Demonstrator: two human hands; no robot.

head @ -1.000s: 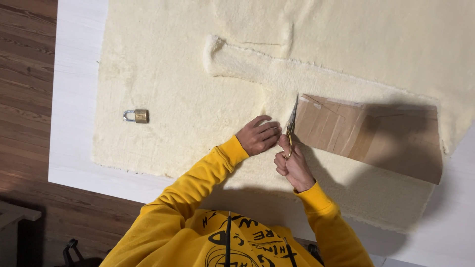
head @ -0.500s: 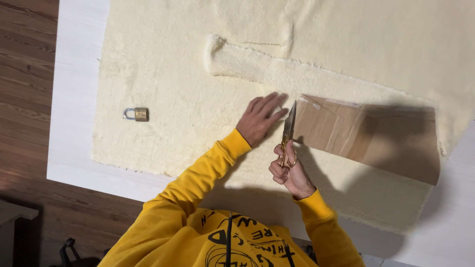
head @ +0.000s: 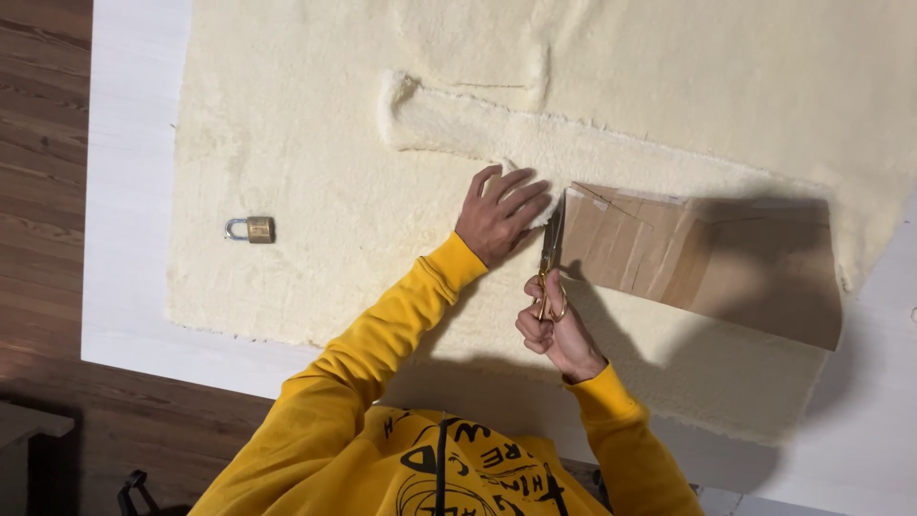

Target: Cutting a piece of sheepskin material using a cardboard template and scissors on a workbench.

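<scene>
A white desk [head: 134, 287] carries the work; it stands on a dark wood plank floor [head: 38, 191]. A large sheet of cream fleece fabric [head: 315, 191] lies directly on the desk, covering most of it and leaving bare white margins well to the left of the left grip [head: 499, 212] and below and to the right of the right grip [head: 554, 330]. The fabric's edges are cut unevenly.

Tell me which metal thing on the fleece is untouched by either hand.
The padlock, lying alone near the cream fleece's left edge. The scissors are gripped in the right hand.
</scene>
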